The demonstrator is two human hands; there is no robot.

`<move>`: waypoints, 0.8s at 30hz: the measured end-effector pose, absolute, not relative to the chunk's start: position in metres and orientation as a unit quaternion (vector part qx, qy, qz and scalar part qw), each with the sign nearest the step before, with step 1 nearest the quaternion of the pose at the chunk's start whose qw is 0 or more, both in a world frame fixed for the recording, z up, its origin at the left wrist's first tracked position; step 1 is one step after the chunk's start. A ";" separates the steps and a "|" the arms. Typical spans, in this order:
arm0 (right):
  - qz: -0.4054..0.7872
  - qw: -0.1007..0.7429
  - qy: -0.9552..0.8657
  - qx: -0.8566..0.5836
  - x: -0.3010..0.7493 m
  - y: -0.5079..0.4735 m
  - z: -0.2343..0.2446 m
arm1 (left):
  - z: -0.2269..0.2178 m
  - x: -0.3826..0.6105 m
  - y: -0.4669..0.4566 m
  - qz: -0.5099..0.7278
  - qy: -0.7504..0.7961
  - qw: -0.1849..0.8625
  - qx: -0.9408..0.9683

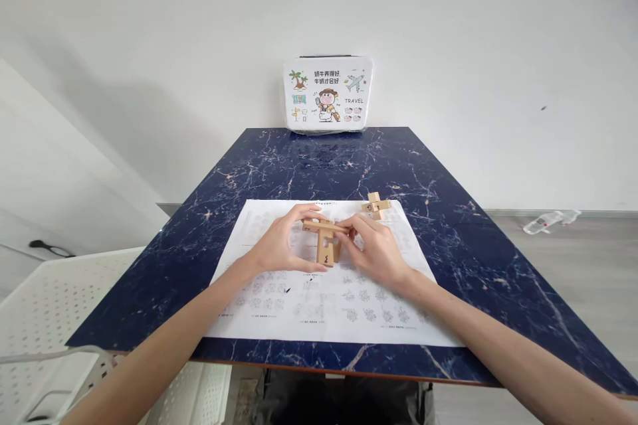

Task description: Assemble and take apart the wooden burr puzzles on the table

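Both of my hands meet over a white instruction sheet point(349, 319) on a dark blue marble table point(473, 239). Between them stands a partly joined wooden puzzle point(326, 242) of crossed light-brown bars. My left hand point(282, 242) curls round its left side, fingers over the top bar. My right hand point(376, 249) grips its right side with the fingertips on the bar. A smaller cluster of wooden pieces point(375, 205) lies on the sheet just beyond my right hand.
A white box with cartoon travel pictures point(327, 94) leans on the wall at the table's far edge. A white perforated crate point(44, 305) sits low at the left. A plastic bottle point(545, 220) lies on the floor at the right.
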State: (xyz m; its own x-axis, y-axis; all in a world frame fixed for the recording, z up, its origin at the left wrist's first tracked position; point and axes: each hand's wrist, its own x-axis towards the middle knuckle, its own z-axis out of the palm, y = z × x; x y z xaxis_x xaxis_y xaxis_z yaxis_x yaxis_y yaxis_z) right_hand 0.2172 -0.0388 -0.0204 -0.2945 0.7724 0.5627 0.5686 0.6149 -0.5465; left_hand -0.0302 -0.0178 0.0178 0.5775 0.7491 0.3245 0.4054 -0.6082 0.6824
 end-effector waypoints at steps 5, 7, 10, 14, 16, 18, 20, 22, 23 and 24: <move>0.127 0.426 -0.783 -0.435 0.219 -0.035 -0.019 | 0.018 -0.028 -0.021 0.289 0.353 0.284 0.843; 0.133 0.433 -0.782 -0.428 0.220 -0.034 -0.019 | 0.019 -0.028 -0.022 0.286 0.348 0.293 0.843; 0.145 0.444 -0.774 -0.428 0.220 -0.033 -0.020 | 0.018 -0.027 -0.021 0.296 0.328 0.278 0.853; 0.147 0.456 -0.765 -0.430 0.220 -0.032 -0.021 | 0.014 -0.026 -0.018 0.372 0.303 0.207 0.853; 0.139 0.461 -0.765 -0.427 0.220 -0.034 -0.020 | 0.013 -0.025 -0.018 0.425 0.322 0.227 0.815; 0.126 0.465 -0.766 -0.424 0.220 -0.036 -0.018 | 0.014 -0.025 -0.019 0.446 0.367 0.281 0.767; 0.114 0.472 -0.766 -0.421 0.219 -0.038 -0.015 | 0.017 -0.024 -0.022 0.428 0.413 0.319 0.738; 0.104 0.479 -0.767 -0.415 0.218 -0.040 -0.013 | 0.020 -0.023 -0.024 0.375 0.423 0.358 0.743; 0.100 0.480 -0.769 -0.411 0.218 -0.041 -0.011 | 0.021 -0.023 -0.024 0.341 0.414 0.386 0.750; 0.097 0.480 -0.771 -0.406 0.218 -0.042 -0.010 | 0.021 -0.022 -0.025 0.307 0.401 0.418 0.755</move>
State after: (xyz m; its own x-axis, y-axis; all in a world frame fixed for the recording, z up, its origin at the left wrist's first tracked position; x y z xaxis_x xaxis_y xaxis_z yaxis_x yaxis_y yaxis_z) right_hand 0.2178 -0.0419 -0.0103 -0.2087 0.7194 0.6625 0.5337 0.6515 -0.5392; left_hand -0.0224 -0.0249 0.0212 0.4899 0.8622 0.1291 0.3494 -0.3298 0.8770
